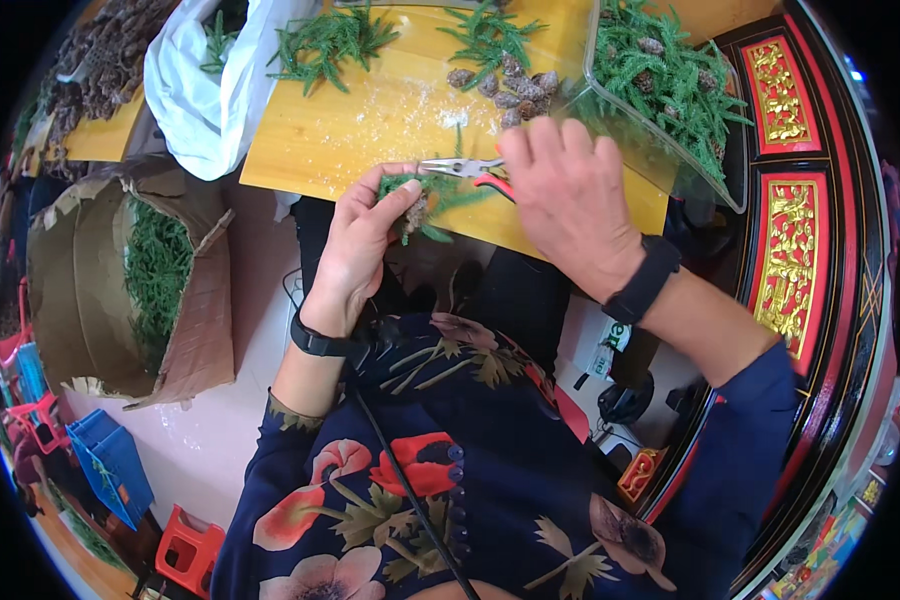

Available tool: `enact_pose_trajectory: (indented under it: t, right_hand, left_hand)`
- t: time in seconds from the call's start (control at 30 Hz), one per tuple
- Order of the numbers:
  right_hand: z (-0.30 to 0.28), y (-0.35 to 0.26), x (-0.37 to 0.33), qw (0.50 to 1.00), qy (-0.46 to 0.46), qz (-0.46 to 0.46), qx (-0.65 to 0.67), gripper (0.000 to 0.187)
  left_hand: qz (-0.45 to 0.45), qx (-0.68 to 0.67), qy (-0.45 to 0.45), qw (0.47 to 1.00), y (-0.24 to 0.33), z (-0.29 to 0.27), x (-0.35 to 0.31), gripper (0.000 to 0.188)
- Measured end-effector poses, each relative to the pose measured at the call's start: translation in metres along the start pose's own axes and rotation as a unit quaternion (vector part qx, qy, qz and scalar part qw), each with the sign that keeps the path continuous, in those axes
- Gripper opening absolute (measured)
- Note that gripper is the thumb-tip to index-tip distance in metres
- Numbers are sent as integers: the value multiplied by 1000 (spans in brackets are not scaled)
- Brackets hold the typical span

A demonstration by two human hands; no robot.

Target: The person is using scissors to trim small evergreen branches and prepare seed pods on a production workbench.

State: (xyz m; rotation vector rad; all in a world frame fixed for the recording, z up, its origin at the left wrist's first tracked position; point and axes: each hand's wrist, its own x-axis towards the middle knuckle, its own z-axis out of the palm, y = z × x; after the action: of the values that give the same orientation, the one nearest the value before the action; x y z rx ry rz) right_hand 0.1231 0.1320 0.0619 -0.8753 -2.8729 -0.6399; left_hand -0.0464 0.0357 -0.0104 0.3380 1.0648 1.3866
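Left fingers [398, 172] are pinching a green sprig [433, 236] with a brown cone [417, 212], while right fingers [555, 145] are gripping red-handled pliers [457, 167]. The nose of the pliers is lying right at the left index fingertip, so a slip or a hard squeeze could be nipping skin; the cause would be that closeness, with the thumb crowding in just below. The cone is sitting just under the thumb, and too tight a pinch could be crushing its scales. Too loose a one could be letting the sprig drop, since its lower tips are hanging past the near edge of the desk [300, 165].

As for opening, the left thumb and index are standing narrow, with the greenery between and below them. Whether they are also pinching a wire or thin stem at the pliers' tip, I cannot tell. The right fingers are curling closed round the handles, which they are mostly hiding; the pliers are pointing left, towards the other hand. Beyond the right fingers, loose cones [530, 92] are lying in a cluster, and to their right a clear tub [660, 137] is holding more greenery.
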Motion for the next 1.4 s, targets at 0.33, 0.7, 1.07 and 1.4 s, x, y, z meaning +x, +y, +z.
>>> enact_pose_trajectory:
  t: [0.33,0.7,1.07,1.4]
  right_hand:
    - [4,14,-10,869,-247,91,420,32]
    - [7,23,-12,790,-318,13,524,33]
    - [-4,13,-11,820,-326,41,469,34]
    - [-8,23,-9,808,-343,-11,479,31]
  left_hand:
    - [77,37,-26,996,5,12,-10,17]
    - [37,21,-74,996,8,7,-14,17]
    - [31,24,-74,996,10,3,-13,19]
    - [-12,19,-108,994,20,-1,-16,21]
